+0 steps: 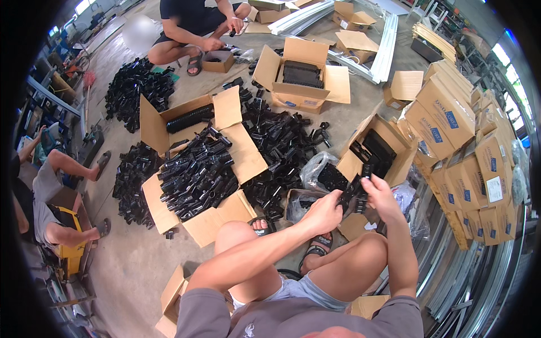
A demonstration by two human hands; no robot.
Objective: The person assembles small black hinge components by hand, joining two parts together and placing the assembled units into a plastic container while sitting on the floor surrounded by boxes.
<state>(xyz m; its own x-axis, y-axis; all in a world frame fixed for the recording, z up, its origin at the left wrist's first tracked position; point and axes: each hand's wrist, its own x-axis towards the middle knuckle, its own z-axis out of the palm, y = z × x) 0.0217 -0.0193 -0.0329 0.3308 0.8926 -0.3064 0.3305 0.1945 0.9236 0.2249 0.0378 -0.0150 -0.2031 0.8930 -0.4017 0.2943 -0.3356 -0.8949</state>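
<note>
Over my right knee, my left hand is closed on a black bracket-like part. The fingers of my right hand are bent at its right end, next to a small black piece that sticks up. Whether that piece belongs to the same part is too small to tell. Just beyond my hands stands an open carton with black parts stacked inside. Closer to my feet, a small box lined with clear plastic sits beside a plastic bag of small dark pieces.
A large open carton overflows with black parts, between loose heaps on the floor. Another open carton stands behind. Stacked cartons and long metal profiles lie right. Another person sits far back; a seated person's legs show left.
</note>
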